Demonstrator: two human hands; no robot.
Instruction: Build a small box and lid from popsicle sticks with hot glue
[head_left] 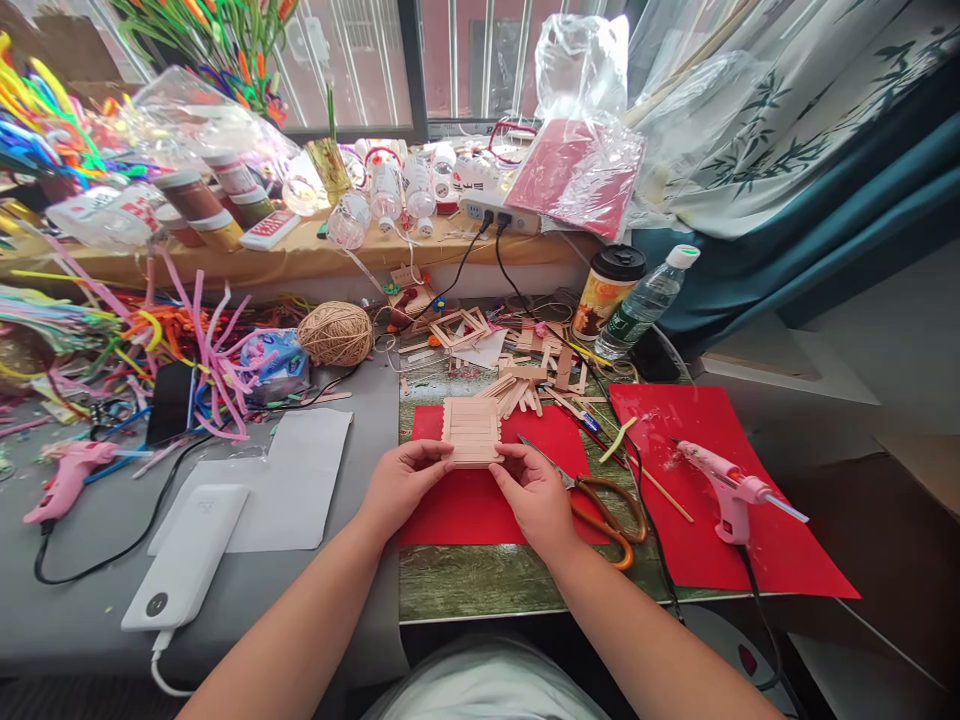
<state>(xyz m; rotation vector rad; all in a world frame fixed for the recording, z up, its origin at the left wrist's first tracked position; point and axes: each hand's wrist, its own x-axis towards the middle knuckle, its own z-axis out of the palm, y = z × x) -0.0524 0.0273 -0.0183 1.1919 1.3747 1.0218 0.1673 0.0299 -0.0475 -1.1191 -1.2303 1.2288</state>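
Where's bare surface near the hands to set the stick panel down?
Bare red sheet just below the stick panel, between left hand and right hand. Also green tabletop at the front edge. Crowded: loose sticks behind, scissors right.

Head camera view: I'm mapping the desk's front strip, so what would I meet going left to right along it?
Pink glue gun → white power bank → left hand → popsicle-stick panel → right hand → orange-handled scissors → second pink glue gun.
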